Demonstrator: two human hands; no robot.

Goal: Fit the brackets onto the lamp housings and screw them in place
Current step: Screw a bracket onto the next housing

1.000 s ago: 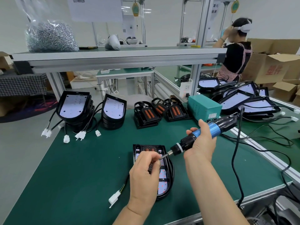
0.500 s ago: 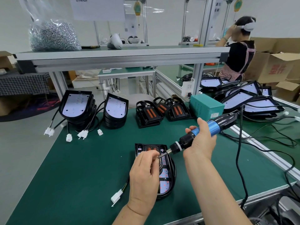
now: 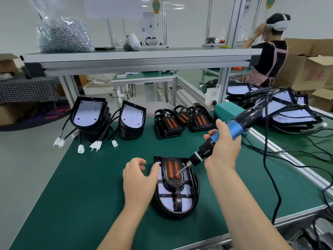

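Head view looks down on a green table (image 3: 81,195) under a metal shelf (image 3: 140,58). Far right, a cardboard box (image 3: 310,74) carries red printed characters, too blurred to read, beside a person in an apron (image 3: 266,56). A clear bag of screws (image 3: 64,37) sits on the shelf's left end. Two stacks of lamp housings (image 3: 88,114) stand at the far left of the table, with spare brackets (image 3: 169,123) to their right and a green box (image 3: 225,112) further right. One lamp housing (image 3: 188,199) lies flat near the table's near edge, in the middle, open side up, and a black bracket (image 3: 173,182) with two orange strips sits on its far half. The right hand (image 3: 223,147) is wrapped around a blue electric screwdriver (image 3: 236,125), whose tip touches the bracket's right orange strip. The left hand (image 3: 138,179) lies just left of the housing, fingers loosely curled around nothing visible, thumb at the housing's left rim.
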